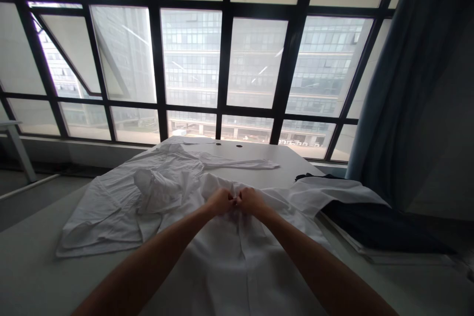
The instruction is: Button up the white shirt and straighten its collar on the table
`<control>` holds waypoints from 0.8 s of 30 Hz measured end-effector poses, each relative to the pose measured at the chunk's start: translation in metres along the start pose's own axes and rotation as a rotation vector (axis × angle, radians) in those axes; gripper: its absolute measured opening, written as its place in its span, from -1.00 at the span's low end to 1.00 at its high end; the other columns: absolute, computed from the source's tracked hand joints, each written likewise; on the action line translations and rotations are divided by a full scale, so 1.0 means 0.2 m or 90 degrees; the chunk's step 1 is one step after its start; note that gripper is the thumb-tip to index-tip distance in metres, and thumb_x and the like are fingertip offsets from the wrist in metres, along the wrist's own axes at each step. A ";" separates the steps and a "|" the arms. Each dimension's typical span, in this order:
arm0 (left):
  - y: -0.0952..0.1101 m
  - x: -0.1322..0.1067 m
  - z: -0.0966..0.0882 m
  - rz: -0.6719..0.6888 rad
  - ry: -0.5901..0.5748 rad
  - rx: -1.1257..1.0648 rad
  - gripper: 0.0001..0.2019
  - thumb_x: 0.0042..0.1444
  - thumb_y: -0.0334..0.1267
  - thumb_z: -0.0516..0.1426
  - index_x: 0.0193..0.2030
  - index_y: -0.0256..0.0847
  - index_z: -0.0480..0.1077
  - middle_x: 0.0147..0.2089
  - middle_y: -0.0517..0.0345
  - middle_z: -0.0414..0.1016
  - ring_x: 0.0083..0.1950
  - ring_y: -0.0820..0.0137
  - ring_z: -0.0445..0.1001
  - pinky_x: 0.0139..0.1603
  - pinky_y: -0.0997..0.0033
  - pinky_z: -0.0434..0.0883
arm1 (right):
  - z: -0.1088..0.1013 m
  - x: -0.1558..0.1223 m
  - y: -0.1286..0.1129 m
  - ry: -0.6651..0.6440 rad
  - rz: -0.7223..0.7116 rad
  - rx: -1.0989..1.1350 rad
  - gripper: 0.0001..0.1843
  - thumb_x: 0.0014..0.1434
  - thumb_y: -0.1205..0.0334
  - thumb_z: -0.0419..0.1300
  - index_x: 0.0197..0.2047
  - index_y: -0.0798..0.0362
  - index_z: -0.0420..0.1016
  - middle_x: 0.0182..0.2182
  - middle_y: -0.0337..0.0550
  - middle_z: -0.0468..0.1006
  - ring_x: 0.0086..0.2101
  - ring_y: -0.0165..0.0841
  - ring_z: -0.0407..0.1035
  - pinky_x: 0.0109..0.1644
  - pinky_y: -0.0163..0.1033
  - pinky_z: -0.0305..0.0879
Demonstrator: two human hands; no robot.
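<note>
Head view
L hand: fingers closed tight, pinching front placket of white shirt, touching R hand.
R hand: same, fingertips closed on placket cloth.
Shirt pos: flat on table, mid, near edge.
Progress: prob. placket below hands joined; collar end bunched, not done.
Fabric: thin white weave, soft creases.
Other: crumpled 2nd shirt on table's left; dark folded garment on table's right.

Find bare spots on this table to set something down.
Bare table lies near-left, beside the crumpled shirt, and at the far end around the cable holes, past the sleeve. Crowded: the middle, where left hand and right hand pinch the front shirt, and the right, under the dark garment.
</note>
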State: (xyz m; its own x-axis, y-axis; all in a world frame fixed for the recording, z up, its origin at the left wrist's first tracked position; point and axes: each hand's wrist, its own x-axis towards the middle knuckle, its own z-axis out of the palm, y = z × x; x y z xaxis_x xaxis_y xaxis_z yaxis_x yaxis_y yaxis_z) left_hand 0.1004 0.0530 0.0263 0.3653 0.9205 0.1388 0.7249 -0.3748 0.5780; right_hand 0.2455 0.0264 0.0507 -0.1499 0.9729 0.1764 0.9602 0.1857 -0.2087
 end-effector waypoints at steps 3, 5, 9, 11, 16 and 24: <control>0.01 0.03 0.02 -0.037 -0.019 -0.024 -0.80 0.00 -0.32 0.20 -0.60 -0.30 0.46 -0.71 0.24 0.25 -0.56 0.46 0.31 -0.54 0.51 0.13 | 0.02 0.00 0.04 0.012 -0.003 0.099 -0.78 0.07 0.31 0.11 -0.41 0.11 0.60 -0.45 -0.04 0.63 -0.36 -0.28 0.51 -0.31 -0.35 0.29; 0.01 0.03 0.03 -0.068 -0.033 -0.053 -0.77 -0.02 -0.32 0.22 -0.65 -0.29 0.41 -0.75 0.28 0.17 -0.61 0.49 0.24 -0.59 0.53 0.09 | 0.03 -0.01 0.07 0.012 0.006 0.176 -0.80 0.04 0.34 0.12 -0.47 0.12 0.58 -0.55 -0.09 0.60 -0.45 -0.32 0.49 -0.37 -0.37 0.27; 0.03 0.01 0.03 -0.121 -0.072 -0.154 -0.70 0.07 -0.24 0.16 -0.64 -0.27 0.33 -0.76 0.32 0.13 -0.70 0.54 0.14 -0.66 0.54 0.05 | 0.08 -0.04 0.10 0.003 0.048 0.350 -0.82 0.06 0.31 0.14 -0.47 0.13 0.56 -0.66 -0.18 0.53 -0.57 -0.37 0.44 -0.49 -0.39 0.25; 0.04 -0.02 0.03 -0.132 -0.079 -0.214 -0.69 0.14 -0.20 0.11 -0.60 -0.25 0.30 -0.74 0.34 0.12 -0.71 0.56 0.11 -0.69 0.55 0.04 | 0.09 -0.06 0.12 0.002 0.051 0.419 -0.82 0.07 0.27 0.16 -0.46 0.13 0.55 -0.68 -0.20 0.52 -0.59 -0.37 0.43 -0.52 -0.40 0.24; 0.06 -0.08 0.02 -0.123 -0.062 -0.314 -0.65 0.16 -0.10 0.10 -0.58 -0.23 0.24 -0.70 0.37 0.14 -0.70 0.60 0.10 -0.70 0.59 0.02 | 0.13 -0.07 0.14 0.015 0.012 0.525 -0.85 0.04 0.26 0.18 -0.47 0.14 0.52 -0.68 -0.23 0.49 -0.63 -0.41 0.39 -0.56 -0.41 0.23; 0.07 -0.10 0.01 -0.111 -0.032 -0.373 -0.67 0.09 -0.12 0.17 -0.59 -0.27 0.32 -0.69 0.35 0.18 -0.69 0.58 0.14 -0.68 0.56 0.03 | 0.15 -0.07 0.13 -0.016 0.056 0.695 -0.79 0.06 0.25 0.11 -0.55 0.11 0.43 -0.65 -0.25 0.47 -0.65 -0.45 0.34 -0.62 -0.41 0.20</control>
State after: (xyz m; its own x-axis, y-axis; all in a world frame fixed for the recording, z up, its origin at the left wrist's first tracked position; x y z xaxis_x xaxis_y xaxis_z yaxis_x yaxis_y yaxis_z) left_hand 0.1047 0.0285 0.0293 0.3077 0.9511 -0.0285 0.3400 -0.0820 0.9368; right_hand 0.2653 0.0225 0.0140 -0.1085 0.9889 0.1019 0.2442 0.1259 -0.9615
